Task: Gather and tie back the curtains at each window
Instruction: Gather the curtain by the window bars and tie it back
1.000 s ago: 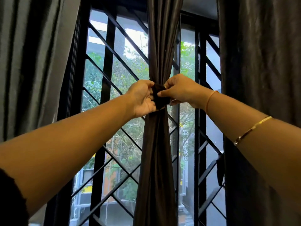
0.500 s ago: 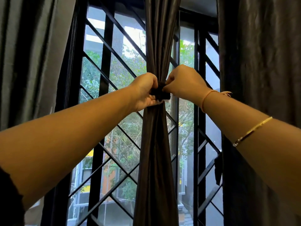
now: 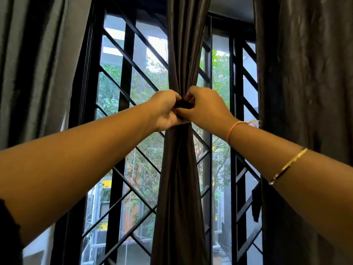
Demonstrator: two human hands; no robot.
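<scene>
Reaching forward at about chest height in the head view, both bare arms meet at the gathered curtain, a dark brown panel bunched into a narrow column that hangs down the middle of the window. The left hand and the right hand press against each other right at the pinch point, where the fabric is drawn tightest. Between them a small piece of a dark tie band shows, wrapped at the narrowest part of the curtain; the fingers of both hands are curled in tight and closed on this band, the left from the left side and the right from the right. Above and below the hands the folds fan out wider. Behind the curtain stands a black window grille with slanted bars, and green trees show through the glass. A grey curtain hangs at the left edge, and another dark curtain fills the right. The right forearm wears an orange thread at the wrist and a gold bangle further up.
</scene>
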